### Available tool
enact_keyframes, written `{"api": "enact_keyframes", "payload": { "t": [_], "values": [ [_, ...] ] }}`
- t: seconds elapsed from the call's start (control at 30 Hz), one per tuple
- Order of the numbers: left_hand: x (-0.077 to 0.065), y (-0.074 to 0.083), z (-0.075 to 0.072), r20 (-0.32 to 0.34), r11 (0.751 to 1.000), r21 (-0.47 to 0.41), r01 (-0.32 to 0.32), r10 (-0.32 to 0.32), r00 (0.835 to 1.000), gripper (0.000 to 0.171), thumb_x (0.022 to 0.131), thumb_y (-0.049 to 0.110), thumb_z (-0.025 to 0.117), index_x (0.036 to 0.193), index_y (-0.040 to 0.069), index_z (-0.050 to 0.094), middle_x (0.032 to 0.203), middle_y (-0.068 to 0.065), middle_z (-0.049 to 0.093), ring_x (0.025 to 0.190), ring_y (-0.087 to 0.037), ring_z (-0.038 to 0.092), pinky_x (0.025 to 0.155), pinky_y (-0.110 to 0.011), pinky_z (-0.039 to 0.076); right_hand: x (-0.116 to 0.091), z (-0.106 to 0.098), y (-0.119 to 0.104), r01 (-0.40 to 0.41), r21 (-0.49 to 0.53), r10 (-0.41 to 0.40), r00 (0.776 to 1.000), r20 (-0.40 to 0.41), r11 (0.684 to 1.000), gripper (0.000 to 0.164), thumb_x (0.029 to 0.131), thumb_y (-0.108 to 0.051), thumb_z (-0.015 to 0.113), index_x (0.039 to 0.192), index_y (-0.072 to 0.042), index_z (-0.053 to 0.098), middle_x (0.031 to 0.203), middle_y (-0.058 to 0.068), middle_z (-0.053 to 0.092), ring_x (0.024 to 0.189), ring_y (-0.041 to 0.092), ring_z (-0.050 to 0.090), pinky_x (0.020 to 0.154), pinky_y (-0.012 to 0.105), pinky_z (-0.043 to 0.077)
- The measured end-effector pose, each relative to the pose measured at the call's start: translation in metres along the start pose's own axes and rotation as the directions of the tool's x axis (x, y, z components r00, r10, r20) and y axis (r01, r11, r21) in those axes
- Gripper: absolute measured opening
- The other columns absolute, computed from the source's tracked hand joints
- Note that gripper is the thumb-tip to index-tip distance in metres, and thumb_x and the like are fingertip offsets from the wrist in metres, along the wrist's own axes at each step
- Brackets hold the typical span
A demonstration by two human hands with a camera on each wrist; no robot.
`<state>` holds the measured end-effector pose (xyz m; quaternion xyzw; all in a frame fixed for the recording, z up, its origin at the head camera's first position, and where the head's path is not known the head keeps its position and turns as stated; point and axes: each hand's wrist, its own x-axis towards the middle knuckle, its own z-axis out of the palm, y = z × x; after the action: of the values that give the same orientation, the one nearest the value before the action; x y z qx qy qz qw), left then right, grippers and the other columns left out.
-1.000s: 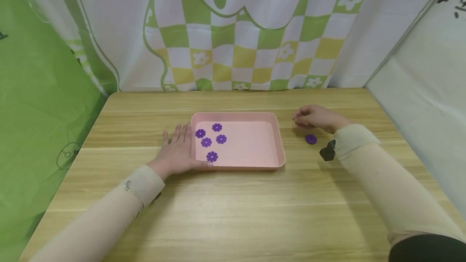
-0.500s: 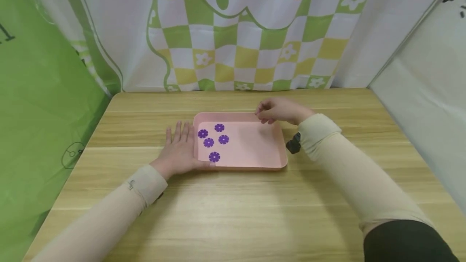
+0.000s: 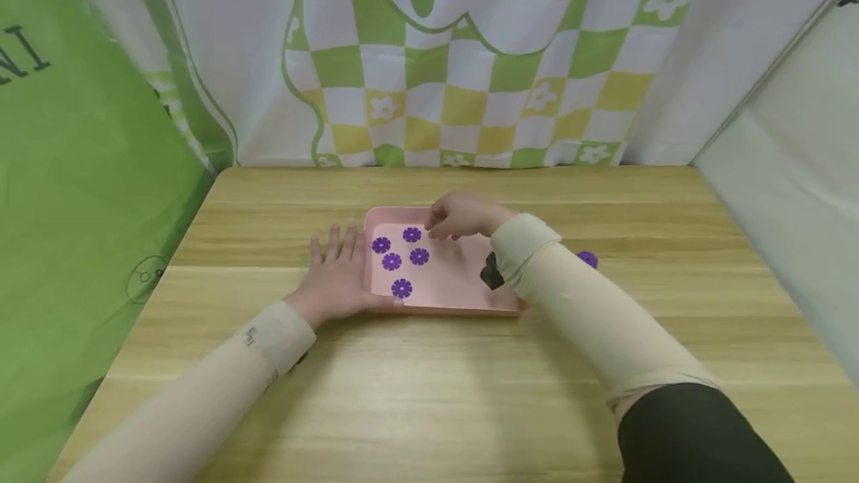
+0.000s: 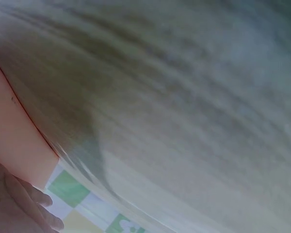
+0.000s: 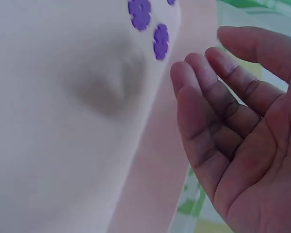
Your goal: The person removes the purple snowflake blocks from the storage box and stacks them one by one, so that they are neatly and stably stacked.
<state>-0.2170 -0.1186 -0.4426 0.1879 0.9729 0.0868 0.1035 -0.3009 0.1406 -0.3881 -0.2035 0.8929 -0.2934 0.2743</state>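
Several purple notched discs (image 3: 419, 256) lie scattered in the left part of a shallow pink tray (image 3: 436, 311). My left hand (image 3: 338, 282) rests against the tray's left side, its fingers spread and the thumb along the front rim. Above the tray's middle, near the discs, is my right hand (image 3: 466, 216). In the right wrist view the right hand (image 5: 242, 141) has loosely bent fingers, and I see nothing between them. Two discs (image 5: 161, 42) show fully there beyond the fingertips. Sleeve fabric fills most of the left wrist view, with part of the left hand (image 4: 12, 204) at the lower left.
Another purple disc-like piece (image 3: 587, 259) is on the wooden table (image 3: 429, 379) right of the tray, partly hidden by the right sleeve (image 3: 570, 304). A checkered curtain (image 3: 463, 88) hangs behind the table, and a green panel (image 3: 74, 207) stands at the left.
My right hand has moved left from beside the loose purple piece to above the tray. My left hand stays at the tray's left side. The head view has shifted slightly.
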Motion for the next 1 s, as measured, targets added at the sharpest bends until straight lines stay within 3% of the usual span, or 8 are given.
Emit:
{"api": "enact_keyframes", "payload": {
  "t": [0.27, 0.5, 0.67, 0.83, 1.0],
  "values": [
    [0.002, 0.001, 0.000, 0.009, 1.000, 0.012, 0.004, -0.004, 1.000, 0.150, 0.068, 0.099, 0.052, 0.163, -0.003, -0.004, 0.169, -0.025, -0.004, 0.153, -0.048, -0.011, 0.117, -0.067, -0.013, 0.018, 0.021, -0.010, 0.007, -0.167, -0.003, 1.000, 0.028, 0.986, 0.016, 0.092, -0.012, 0.074, 0.107, -0.006, 0.071, 0.104, 0.007, 0.070, 0.096, 0.021, 0.063, 0.088, 0.035, 0.054],
    [0.004, -0.002, 0.001, 0.001, 1.000, 0.009, 0.005, -0.005, 1.000, 0.151, 0.067, 0.100, 0.052, 0.163, -0.004, -0.002, 0.169, -0.026, -0.002, 0.153, -0.048, -0.011, 0.118, -0.068, -0.012, 0.029, 0.032, -0.007, 0.005, -0.193, 0.001, 0.999, 0.035, 0.981, 0.022, 0.086, -0.010, 0.082, 0.106, -0.008, 0.072, 0.103, 0.004, 0.069, 0.096, 0.021, 0.063, 0.088, 0.036, 0.056],
    [0.004, 0.000, -0.001, 0.003, 1.000, 0.003, 0.003, -0.003, 1.000, 0.150, 0.068, 0.100, 0.051, 0.163, -0.002, -0.004, 0.169, -0.025, -0.004, 0.153, -0.047, -0.012, 0.117, -0.067, -0.014, 0.026, 0.035, -0.004, -0.034, -0.169, 0.039, 0.999, 0.027, 0.985, 0.017, 0.085, -0.006, 0.079, 0.100, -0.014, 0.074, 0.099, 0.002, 0.069, 0.092, 0.020, 0.063, 0.081, 0.035, 0.057],
    [0.004, 0.000, 0.000, 0.001, 1.000, 0.000, 0.006, -0.006, 1.000, 0.149, 0.068, 0.099, 0.053, 0.163, -0.002, -0.005, 0.170, -0.024, -0.004, 0.153, -0.047, -0.012, 0.117, -0.067, -0.014, 0.019, 0.035, -0.004, -0.034, -0.152, 0.037, 0.999, 0.017, 0.988, 0.007, 0.090, -0.012, 0.075, 0.091, -0.015, 0.069, 0.090, 0.003, 0.063, 0.084, 0.019, 0.056, 0.072, 0.032, 0.049],
    [0.002, -0.001, 0.000, 0.009, 1.000, 0.004, 0.014, -0.014, 1.000, 0.150, 0.068, 0.098, 0.054, 0.163, -0.002, -0.004, 0.170, -0.024, -0.002, 0.154, -0.047, -0.011, 0.117, -0.067, -0.014, 0.012, 0.034, -0.008, -0.027, -0.174, 0.032, 0.999, 0.028, 0.984, 0.010, 0.094, -0.020, 0.076, 0.092, -0.016, 0.068, 0.091, 0.002, 0.061, 0.084, 0.018, 0.054, 0.072, 0.032, 0.047]
  ]
}}
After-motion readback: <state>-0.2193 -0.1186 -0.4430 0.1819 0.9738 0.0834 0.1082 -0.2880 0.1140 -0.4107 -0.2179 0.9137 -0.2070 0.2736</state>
